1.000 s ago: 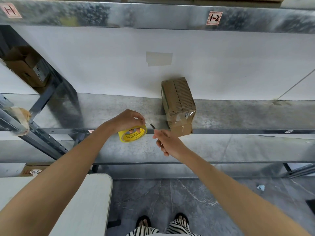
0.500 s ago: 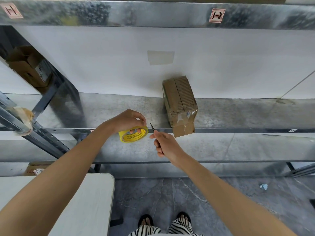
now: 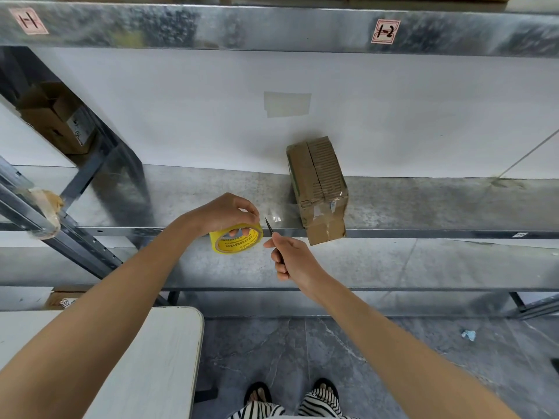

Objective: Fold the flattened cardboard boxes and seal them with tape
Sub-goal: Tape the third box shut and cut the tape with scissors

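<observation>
One taped cardboard box (image 3: 317,189) overhangs the metal shelf (image 3: 181,201) edge. The left hand (image 3: 222,211) grips one yellow tape roll (image 3: 237,241); the right hand (image 3: 295,258) clutches one thin blade (image 3: 268,226). Two labels: "1-1" tag (image 3: 28,21), "1-2" tag (image 3: 384,31).

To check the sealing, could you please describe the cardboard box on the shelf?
The cardboard box is brown and folded shut, with glossy clear tape over its near end. Half its top shows ribbed corrugation. It lies on the grey metal shelf, near end jutting past the front edge.
</observation>
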